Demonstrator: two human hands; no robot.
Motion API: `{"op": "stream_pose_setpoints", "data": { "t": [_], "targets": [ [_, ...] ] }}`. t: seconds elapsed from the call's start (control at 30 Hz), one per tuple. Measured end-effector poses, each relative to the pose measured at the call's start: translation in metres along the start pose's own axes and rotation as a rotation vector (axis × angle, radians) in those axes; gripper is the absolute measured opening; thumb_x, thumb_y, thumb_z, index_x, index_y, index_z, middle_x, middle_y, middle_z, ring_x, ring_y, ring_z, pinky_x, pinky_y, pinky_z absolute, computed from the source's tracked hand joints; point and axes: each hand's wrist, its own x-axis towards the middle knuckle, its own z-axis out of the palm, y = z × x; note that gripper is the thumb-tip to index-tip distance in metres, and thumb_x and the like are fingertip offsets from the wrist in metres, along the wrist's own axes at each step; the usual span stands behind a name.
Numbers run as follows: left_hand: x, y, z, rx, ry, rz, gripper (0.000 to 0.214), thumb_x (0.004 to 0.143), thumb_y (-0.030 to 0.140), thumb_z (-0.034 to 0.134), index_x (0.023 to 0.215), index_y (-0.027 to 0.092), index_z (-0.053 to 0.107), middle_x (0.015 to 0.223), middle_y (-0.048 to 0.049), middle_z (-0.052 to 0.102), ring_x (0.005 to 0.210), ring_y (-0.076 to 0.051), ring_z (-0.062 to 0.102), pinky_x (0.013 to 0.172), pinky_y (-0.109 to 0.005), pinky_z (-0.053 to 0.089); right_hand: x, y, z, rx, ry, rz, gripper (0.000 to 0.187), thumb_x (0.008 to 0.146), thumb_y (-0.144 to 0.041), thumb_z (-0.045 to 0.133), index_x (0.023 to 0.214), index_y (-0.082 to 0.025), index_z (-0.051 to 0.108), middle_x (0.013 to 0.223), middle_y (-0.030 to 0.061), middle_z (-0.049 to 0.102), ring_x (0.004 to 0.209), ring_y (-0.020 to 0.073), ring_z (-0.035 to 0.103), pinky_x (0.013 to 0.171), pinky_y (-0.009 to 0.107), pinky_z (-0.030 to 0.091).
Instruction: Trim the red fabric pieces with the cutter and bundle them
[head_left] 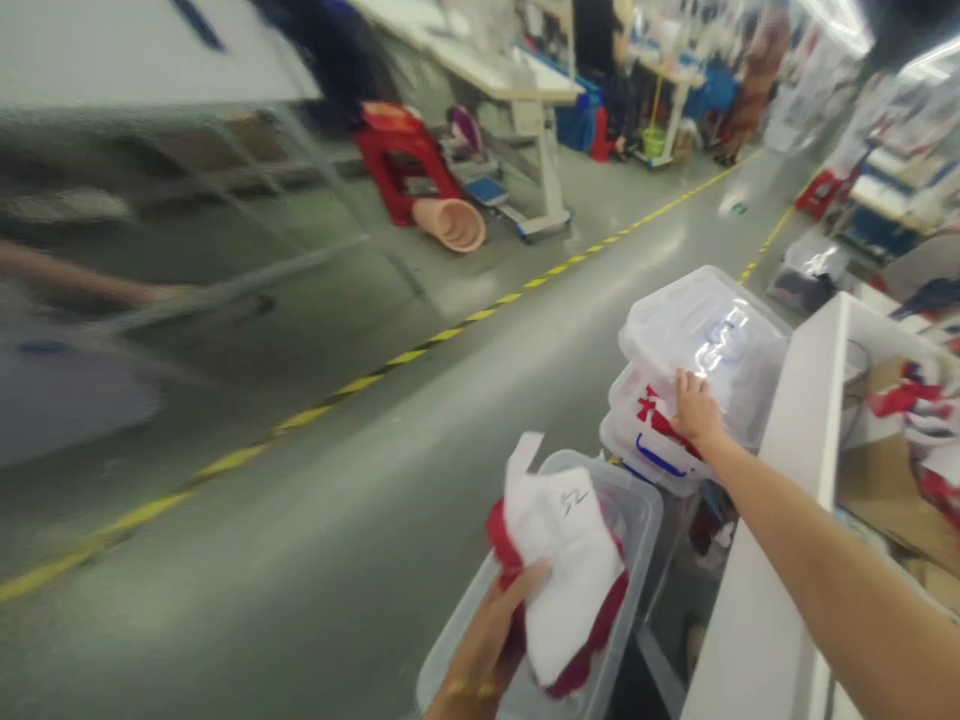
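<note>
My left hand [491,622] grips a bundle of dark red fabric pieces [609,612], the thumb on a white sheet [574,575] with handwriting that lies over them. The bundle is above an uncovered clear plastic bin [646,505]. Farther forward, my right hand [697,408] has its fingers curled at the front edge of a translucent box lid [675,310]. That lid sits tilted over a plastic box [626,405] with a blue handle, and red and white cloth [654,408] shows beneath it. The underside of the right hand is hidden.
A white-edged table [795,450] with cloth and cardboard runs along my right. Yellow-black floor tape [457,330] borders the aisle. At left are a red stool [405,155], a tipped pink bucket [450,224], worktables and another person's blurred arm [82,275]. People stand farther back.
</note>
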Motion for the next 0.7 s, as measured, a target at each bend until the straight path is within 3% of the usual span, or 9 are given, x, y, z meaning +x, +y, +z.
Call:
{"op": "stream_pose_setpoints", "data": {
  "t": [0.1, 0.17, 0.33, 0.43, 0.53, 0.7],
  "targets": [
    [0.029, 0.018, 0.040, -0.053, -0.140, 0.103, 0.046, 0.078, 0.004, 0.064, 0.123, -0.001, 0.060, 0.093, -0.0169, 0.074, 0.093, -0.032, 0.072, 0.092, -0.043, 0.057, 0.014, 0.000, -0.001, -0.025, 0.049, 0.004, 0.075, 0.085, -0.024, 0.059, 0.150, -0.010, 0.024, 0.141, 0.0235, 0.038, 0.120, 0.0319, 0.046, 0.090, 0.040, 0.052],
    [0.048, 0.024, 0.073, -0.130, -0.223, 0.168, 0.048, 0.077, 0.002, 0.062, 0.125, 0.001, 0.059, 0.097, -0.0152, 0.074, 0.096, -0.031, 0.071, 0.096, -0.046, 0.054, 0.023, -0.001, -0.001, -0.045, 0.069, 0.002, 0.073, 0.085, -0.028, 0.061, 0.147, -0.010, 0.028, 0.136, 0.0218, 0.042, 0.116, 0.0308, 0.049, 0.086, 0.039, 0.053],
    [0.100, 0.018, 0.160, -0.263, -0.358, 0.222, 0.052, 0.067, 0.001, 0.071, 0.118, 0.004, 0.063, 0.103, -0.0159, 0.073, 0.104, -0.031, 0.068, 0.100, -0.045, 0.051, 0.048, -0.009, -0.005, -0.103, 0.084, -0.024, 0.070, 0.081, -0.028, 0.067, 0.140, -0.010, 0.034, 0.127, 0.0197, 0.047, 0.110, 0.0310, 0.054, 0.083, 0.038, 0.051],
    [0.133, 0.003, 0.208, -0.346, -0.332, 0.244, 0.067, 0.063, -0.001, 0.075, 0.127, 0.010, 0.058, 0.112, -0.0143, 0.071, 0.107, -0.028, 0.067, 0.101, -0.039, 0.051, 0.066, -0.009, -0.013, -0.138, 0.088, -0.047, 0.059, 0.082, -0.022, 0.063, 0.134, -0.010, 0.037, 0.121, 0.0194, 0.049, 0.109, 0.0319, 0.055, 0.083, 0.039, 0.049],
    [0.159, -0.015, 0.249, -0.390, -0.271, 0.192, 0.073, 0.069, 0.001, 0.070, 0.137, 0.012, 0.048, 0.124, -0.0169, 0.065, 0.106, -0.026, 0.067, 0.096, -0.038, 0.054, 0.080, -0.004, -0.025, -0.181, 0.099, -0.053, 0.060, 0.080, -0.024, 0.066, 0.130, -0.009, 0.037, 0.119, 0.0188, 0.048, 0.107, 0.0325, 0.055, 0.081, 0.039, 0.048],
    [0.178, -0.040, 0.294, -0.363, -0.270, 0.092, 0.075, 0.072, 0.005, 0.069, 0.141, 0.012, 0.039, 0.126, -0.0175, 0.063, 0.104, -0.024, 0.067, 0.090, -0.035, 0.054, 0.086, -0.002, -0.039, -0.238, 0.093, -0.046, 0.066, 0.075, -0.027, 0.069, 0.128, -0.010, 0.035, 0.114, 0.0166, 0.048, 0.101, 0.0312, 0.055, 0.077, 0.037, 0.046]
  ]
}}
